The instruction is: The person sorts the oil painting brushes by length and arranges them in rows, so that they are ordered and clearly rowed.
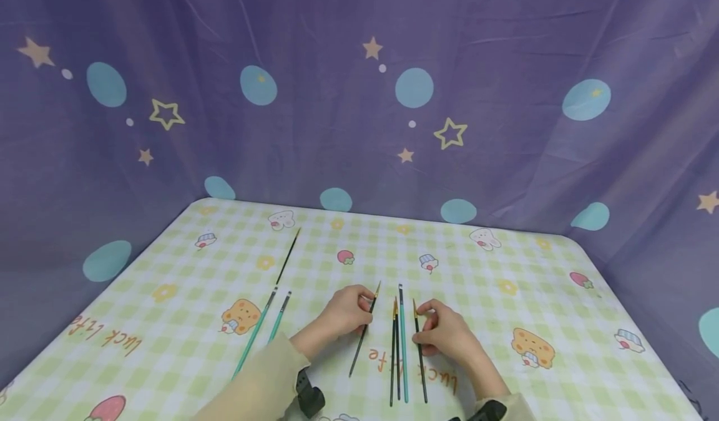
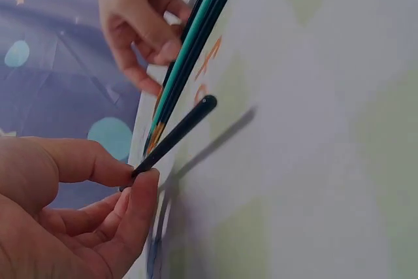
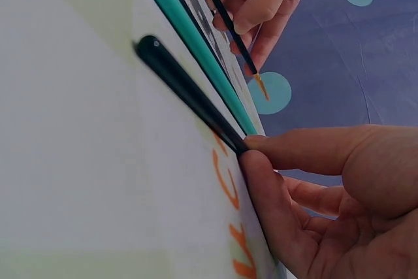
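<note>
My left hand pinches a slim black paintbrush between thumb and fingertips, bristles pointing away from me. Its shadow falls apart from the handle in the left wrist view, so the brush is raised off the cloth. To the right, my right hand pinches another black paintbrush near its bristle end, with thumb and forefinger meeting on the handle. Lying side by side between the hands are a teal flat paintbrush and two black paintbrushes, close together and roughly parallel.
Left of my left arm lie two teal paintbrushes and, beyond them, a black paintbrush. A green-and-white checked tablecloth with printed cartoons covers the table. A purple curtain with stars hangs behind it.
</note>
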A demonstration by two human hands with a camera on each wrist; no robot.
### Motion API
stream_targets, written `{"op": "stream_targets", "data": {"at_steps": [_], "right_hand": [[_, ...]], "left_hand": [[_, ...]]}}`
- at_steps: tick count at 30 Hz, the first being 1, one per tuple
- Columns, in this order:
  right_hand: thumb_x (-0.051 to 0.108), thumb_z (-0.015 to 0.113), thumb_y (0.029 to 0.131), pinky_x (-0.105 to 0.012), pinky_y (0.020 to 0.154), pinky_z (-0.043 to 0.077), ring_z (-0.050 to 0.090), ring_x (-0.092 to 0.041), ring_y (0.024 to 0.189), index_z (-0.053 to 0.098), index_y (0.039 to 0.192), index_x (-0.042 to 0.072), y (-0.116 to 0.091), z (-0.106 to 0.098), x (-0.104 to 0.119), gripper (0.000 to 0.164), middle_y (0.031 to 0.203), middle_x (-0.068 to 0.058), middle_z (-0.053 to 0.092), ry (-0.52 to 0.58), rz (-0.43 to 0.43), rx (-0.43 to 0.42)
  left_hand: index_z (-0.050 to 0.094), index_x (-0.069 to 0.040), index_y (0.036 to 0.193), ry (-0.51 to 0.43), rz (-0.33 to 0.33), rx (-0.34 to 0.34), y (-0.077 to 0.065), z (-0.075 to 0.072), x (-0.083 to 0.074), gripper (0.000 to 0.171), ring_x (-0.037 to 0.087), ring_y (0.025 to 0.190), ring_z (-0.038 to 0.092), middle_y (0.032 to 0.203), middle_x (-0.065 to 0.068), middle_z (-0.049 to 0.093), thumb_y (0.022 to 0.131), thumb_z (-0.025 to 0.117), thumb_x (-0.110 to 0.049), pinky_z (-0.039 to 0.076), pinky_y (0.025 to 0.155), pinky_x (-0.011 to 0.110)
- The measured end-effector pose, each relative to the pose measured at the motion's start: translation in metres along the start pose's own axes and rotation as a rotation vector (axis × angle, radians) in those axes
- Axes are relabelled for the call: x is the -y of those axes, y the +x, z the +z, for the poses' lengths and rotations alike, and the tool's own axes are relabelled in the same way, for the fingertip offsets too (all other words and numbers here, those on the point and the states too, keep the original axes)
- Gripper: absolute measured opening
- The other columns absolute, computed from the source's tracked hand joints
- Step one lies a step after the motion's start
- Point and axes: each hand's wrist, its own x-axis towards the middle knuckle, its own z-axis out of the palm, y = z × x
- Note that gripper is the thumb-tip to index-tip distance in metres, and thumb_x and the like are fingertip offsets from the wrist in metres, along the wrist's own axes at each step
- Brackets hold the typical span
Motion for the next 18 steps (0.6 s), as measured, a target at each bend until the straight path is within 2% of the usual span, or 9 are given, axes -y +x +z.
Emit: {"op": "stream_targets", "data": {"at_steps": [7, 12, 18], "right_hand": [[0.004, 0.073, 0.071, -0.028, 0.049, 0.051, 0.056, -0.013, 0.049, 0.053, 0.108, 0.004, 0.000, -0.001, 0.000, 0.042, 0.070, -0.006, 0.053, -0.001, 0.005, 0.000], [0.004, 0.073, 0.071, -0.029, 0.049, 0.051, 0.056, -0.014, 0.049, 0.053, 0.108, 0.005, 0.000, -0.001, 0.001, 0.042, 0.071, -0.006, 0.053, 0.000, 0.000, 0.001], [0.004, 0.072, 0.071, -0.028, 0.049, 0.051, 0.057, -0.013, 0.049, 0.052, 0.108, 0.004, 0.002, -0.001, -0.002, 0.042, 0.071, -0.006, 0.054, 0.009, -0.008, 0.020]], "left_hand": [[0.057, 0.001, 0.110, -0.064, -0.013, -0.015, 0.011, -0.021, 0.005, 0.037, 0.014, 0.051, 0.052, 0.080, 0.008, 0.054, 0.073, 0.059, 0.005, 0.049, 0.045, 0.027], [0.056, -0.002, 0.112, -0.070, -0.024, -0.056, 0.018, -0.037, 0.011, 0.039, 0.017, 0.051, 0.055, 0.086, 0.008, 0.055, 0.074, 0.057, 0.005, 0.049, 0.045, 0.028], [0.057, 0.000, 0.112, -0.079, -0.038, -0.113, 0.030, -0.056, 0.019, 0.040, 0.016, 0.055, 0.056, 0.087, 0.011, 0.056, 0.073, 0.058, 0.006, 0.052, 0.050, 0.029]]}}
